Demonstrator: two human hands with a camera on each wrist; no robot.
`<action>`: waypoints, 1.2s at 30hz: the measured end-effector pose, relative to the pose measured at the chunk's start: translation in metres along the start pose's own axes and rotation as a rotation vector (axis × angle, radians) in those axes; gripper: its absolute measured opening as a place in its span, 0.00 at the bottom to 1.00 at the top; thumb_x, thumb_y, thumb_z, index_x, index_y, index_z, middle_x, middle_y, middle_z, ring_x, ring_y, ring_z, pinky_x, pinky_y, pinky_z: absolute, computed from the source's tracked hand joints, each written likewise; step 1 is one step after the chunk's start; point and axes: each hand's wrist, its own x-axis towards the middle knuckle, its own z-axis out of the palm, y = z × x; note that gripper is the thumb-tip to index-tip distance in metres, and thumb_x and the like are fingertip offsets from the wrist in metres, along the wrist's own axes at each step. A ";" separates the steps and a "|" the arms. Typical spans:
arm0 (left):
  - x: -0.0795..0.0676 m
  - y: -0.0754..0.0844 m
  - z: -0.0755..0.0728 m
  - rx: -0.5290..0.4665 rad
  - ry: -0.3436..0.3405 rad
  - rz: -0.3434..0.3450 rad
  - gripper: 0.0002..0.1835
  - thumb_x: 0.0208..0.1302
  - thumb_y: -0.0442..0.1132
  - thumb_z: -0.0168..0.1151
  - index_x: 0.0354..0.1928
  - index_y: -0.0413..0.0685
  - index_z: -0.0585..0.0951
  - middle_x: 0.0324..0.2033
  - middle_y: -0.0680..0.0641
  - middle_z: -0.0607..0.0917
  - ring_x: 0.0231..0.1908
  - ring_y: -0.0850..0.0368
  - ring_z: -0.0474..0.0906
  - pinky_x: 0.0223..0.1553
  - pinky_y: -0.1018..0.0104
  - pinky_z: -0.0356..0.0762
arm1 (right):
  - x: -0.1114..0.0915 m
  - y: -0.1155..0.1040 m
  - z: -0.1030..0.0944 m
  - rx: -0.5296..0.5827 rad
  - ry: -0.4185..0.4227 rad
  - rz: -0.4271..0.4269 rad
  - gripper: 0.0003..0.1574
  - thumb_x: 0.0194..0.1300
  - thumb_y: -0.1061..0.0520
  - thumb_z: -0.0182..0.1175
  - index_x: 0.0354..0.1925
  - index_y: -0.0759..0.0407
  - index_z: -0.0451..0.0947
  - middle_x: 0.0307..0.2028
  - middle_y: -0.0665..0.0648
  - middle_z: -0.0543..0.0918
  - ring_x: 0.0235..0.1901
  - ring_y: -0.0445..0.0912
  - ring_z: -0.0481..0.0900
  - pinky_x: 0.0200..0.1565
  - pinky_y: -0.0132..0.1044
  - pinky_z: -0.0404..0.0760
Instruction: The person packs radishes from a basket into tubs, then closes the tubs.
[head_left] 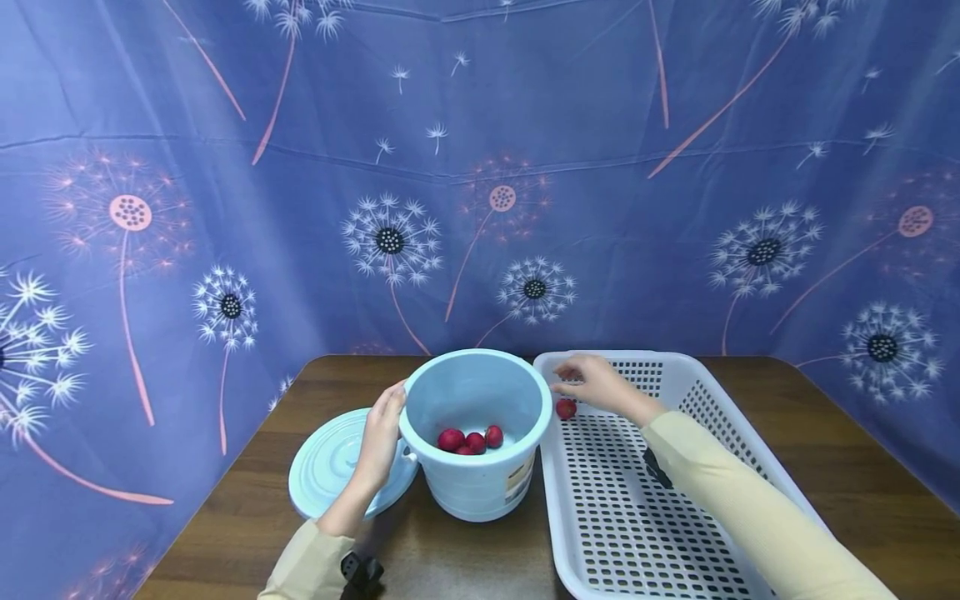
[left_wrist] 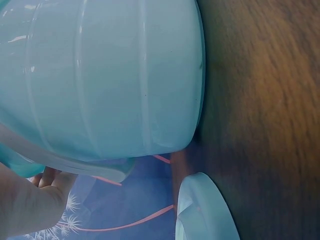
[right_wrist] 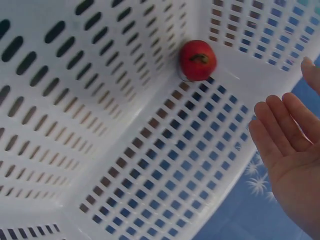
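Note:
A light-blue bucket (head_left: 480,475) stands upright on the table, with several round red radishes (head_left: 452,439) on its bottom. My left hand (head_left: 382,429) holds the bucket at the left of its rim; the left wrist view shows bent fingers there beside the pale handle (left_wrist: 65,162). Over the far left corner of a white perforated basket (head_left: 555,517) is my right hand (head_left: 596,385), empty. One red radish (right_wrist: 198,60) with a brownish-green stub lies in that corner, just below the right fingers and apart from them.
The round light-blue lid (head_left: 322,467) lies on the wooden table (head_left: 225,533), left of the bucket and partly behind my left hand. Bucket and basket stand close side by side. Behind the table hangs a blue cloth (head_left: 465,100) with dandelion prints.

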 end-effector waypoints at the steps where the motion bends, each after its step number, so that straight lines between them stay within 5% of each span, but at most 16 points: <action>1: 0.000 -0.001 0.000 0.002 -0.001 0.000 0.26 0.73 0.49 0.40 0.63 0.38 0.69 0.59 0.37 0.73 0.58 0.44 0.71 0.58 0.48 0.70 | 0.000 0.001 0.002 -0.001 -0.005 0.006 0.24 0.58 0.50 0.65 0.48 0.66 0.79 0.43 0.63 0.83 0.42 0.52 0.81 0.46 0.45 0.80; 16: 0.001 0.001 0.002 0.001 -0.008 0.023 0.24 0.74 0.46 0.39 0.62 0.36 0.69 0.58 0.36 0.75 0.56 0.46 0.73 0.55 0.55 0.73 | -0.004 0.014 0.019 -0.060 -0.071 0.087 0.21 0.57 0.55 0.66 0.47 0.66 0.79 0.43 0.63 0.82 0.44 0.54 0.80 0.47 0.46 0.79; 36: 0.001 0.001 0.002 0.003 0.018 0.005 0.24 0.73 0.47 0.40 0.60 0.38 0.71 0.56 0.38 0.76 0.54 0.48 0.75 0.52 0.60 0.75 | -0.007 0.022 0.028 -0.140 -0.108 0.057 0.15 0.51 0.61 0.68 0.39 0.66 0.82 0.32 0.56 0.78 0.31 0.44 0.73 0.35 0.36 0.76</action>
